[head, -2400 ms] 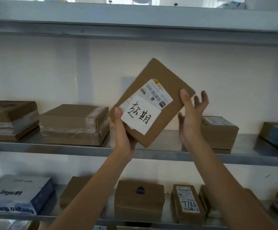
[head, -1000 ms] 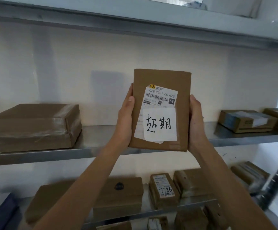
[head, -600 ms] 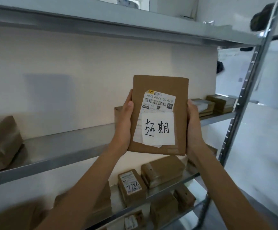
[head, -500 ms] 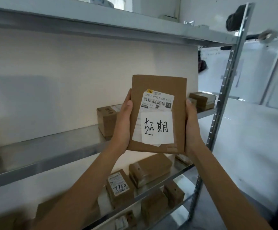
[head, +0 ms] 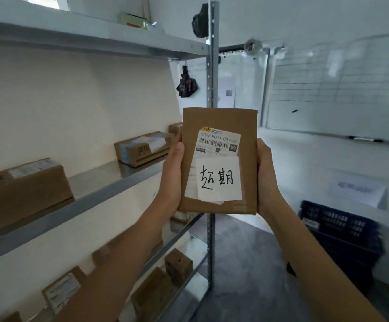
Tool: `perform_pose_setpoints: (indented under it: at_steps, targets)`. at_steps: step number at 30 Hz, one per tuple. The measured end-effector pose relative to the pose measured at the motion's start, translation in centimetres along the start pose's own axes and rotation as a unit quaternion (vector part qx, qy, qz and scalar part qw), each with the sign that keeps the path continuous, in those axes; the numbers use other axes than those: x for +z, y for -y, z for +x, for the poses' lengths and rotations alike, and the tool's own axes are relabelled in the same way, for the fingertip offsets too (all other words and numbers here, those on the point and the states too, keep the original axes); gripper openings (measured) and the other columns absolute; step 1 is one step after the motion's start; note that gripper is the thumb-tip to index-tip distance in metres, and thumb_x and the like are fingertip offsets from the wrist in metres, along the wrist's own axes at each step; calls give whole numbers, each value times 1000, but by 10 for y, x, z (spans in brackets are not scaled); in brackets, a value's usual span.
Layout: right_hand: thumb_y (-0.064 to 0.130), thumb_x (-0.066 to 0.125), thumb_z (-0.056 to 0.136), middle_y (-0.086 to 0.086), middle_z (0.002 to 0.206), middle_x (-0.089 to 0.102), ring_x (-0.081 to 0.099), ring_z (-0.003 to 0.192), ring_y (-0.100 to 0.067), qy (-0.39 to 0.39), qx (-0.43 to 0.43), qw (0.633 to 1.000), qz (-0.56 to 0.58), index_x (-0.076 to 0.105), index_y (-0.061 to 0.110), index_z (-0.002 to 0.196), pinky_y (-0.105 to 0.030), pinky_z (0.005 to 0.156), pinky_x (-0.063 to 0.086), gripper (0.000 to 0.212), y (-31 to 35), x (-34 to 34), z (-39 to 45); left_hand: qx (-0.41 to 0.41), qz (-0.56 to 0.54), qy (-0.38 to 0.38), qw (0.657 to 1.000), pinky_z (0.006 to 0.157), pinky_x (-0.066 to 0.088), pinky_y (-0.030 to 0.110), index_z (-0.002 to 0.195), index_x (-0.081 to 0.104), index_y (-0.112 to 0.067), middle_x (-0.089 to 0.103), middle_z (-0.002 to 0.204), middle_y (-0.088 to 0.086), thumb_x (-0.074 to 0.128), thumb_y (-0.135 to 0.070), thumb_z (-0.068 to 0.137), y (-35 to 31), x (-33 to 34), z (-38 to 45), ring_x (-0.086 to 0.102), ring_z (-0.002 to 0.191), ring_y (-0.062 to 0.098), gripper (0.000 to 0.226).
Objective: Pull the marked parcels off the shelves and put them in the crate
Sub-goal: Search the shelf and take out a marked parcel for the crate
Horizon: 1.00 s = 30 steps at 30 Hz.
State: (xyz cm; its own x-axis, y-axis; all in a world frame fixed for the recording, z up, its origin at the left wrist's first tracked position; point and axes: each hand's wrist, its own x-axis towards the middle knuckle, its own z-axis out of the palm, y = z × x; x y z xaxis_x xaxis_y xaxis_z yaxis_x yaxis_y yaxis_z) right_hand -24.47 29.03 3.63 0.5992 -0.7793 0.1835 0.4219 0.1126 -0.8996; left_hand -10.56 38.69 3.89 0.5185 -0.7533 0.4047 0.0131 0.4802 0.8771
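Swinging away from the shelves, our view now takes in the dark crate (head: 342, 238) at the lower right, unseen a moment ago. We clasp the marked parcel (head: 220, 162) upright mid-frame, left hand (head: 172, 175) and right hand (head: 266, 177) gripping opposite edges so its handwritten note (head: 219, 178) faces us. Other boxes sit on the shelf (head: 91, 201) at left.

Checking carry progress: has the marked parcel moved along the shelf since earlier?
Yes. The marked parcel has travelled right, now overlapping the shelf's end post.
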Motion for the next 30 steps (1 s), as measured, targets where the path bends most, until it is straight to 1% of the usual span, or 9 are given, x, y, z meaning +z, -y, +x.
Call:
perform_pose_setpoints:
  at_steps: [3, 6, 10, 16, 18, 21, 24, 27, 30]
  targets:
    - [60, 27, 97, -8, 111, 73, 71, 95, -29, -47, -9, 999, -11, 61, 19, 128, -39, 74, 60, 61, 9, -40, 2, -20, -24, 33, 999, 103, 45, 52, 143, 44, -18, 64, 129, 8, 41, -46, 97, 31, 33, 16, 62, 116, 27, 54]
    - [60, 25, 98, -6, 104, 75, 73, 86, -24, -86, -8, 996, -18, 65, 22, 119, -34, 64, 59, 60, 15, -78, 5, -45, -25, 72, 996, 100, 48, 49, 144, 42, -17, 63, 130, 8, 39, -50, 95, 59, 66, 35, 62, 116, 27, 59]
    - [63, 23, 97, -9, 108, 74, 71, 95, -29, -148, 2, 988, -44, 65, 20, 123, -37, 71, 60, 65, 14, -124, 16, -73, -18, 99, 992, 84, 58, 30, 145, 41, -16, 63, 129, 9, 30, -43, 102, 100, 102, 59, 65, 111, 25, 52]
    - [62, 29, 97, -6, 99, 76, 74, 84, -23, -211, 1, 974, -84, 67, 22, 116, -32, 62, 59, 59, 9, -191, 55, -81, -15, 105, 991, 98, 51, 41, 133, 40, -17, 59, 127, 10, 33, -36, 103, 168, 145, 105, 61, 113, 25, 37]
    - [71, 40, 89, -8, 109, 74, 73, 91, -26, -235, 1, 968, -90, 62, 24, 121, -37, 69, 60, 61, 8, -207, 72, -88, -18, 116, 989, 97, 51, 40, 131, 41, -17, 59, 127, 11, 34, -36, 103, 191, 159, 125, 60, 114, 26, 34]
    - [83, 63, 61, -14, 123, 66, 68, 105, -36, -274, 5, 956, -107, 50, 24, 133, -56, 87, 55, 93, 3, -247, 102, -112, -32, 140, 983, 98, 50, 44, 133, 41, -14, 58, 128, 12, 36, -37, 102, 223, 182, 154, 60, 115, 29, 38]
    - [80, 68, 58, -15, 122, 66, 67, 106, -39, -303, 8, 946, -118, 49, 23, 133, -61, 90, 52, 97, 0, -285, 122, -128, -43, 165, 977, 98, 50, 47, 132, 41, -13, 58, 128, 15, 38, -40, 101, 253, 209, 178, 60, 115, 31, 42]
    - [74, 66, 66, -13, 118, 68, 68, 102, -36, -341, -7, 931, -127, 48, 22, 132, -57, 87, 55, 87, 2, -319, 131, -152, -30, 186, 970, 97, 50, 47, 130, 45, -15, 61, 125, 12, 42, -50, 90, 284, 239, 195, 62, 112, 28, 53]
    - [54, 59, 88, -8, 107, 70, 71, 87, -24, -387, -17, 912, -134, 41, 20, 128, -38, 72, 61, 56, 2, -363, 140, -167, 2, 210, 963, 98, 50, 49, 130, 50, -18, 66, 120, 6, 39, -50, 95, 321, 272, 214, 65, 109, 23, 49]
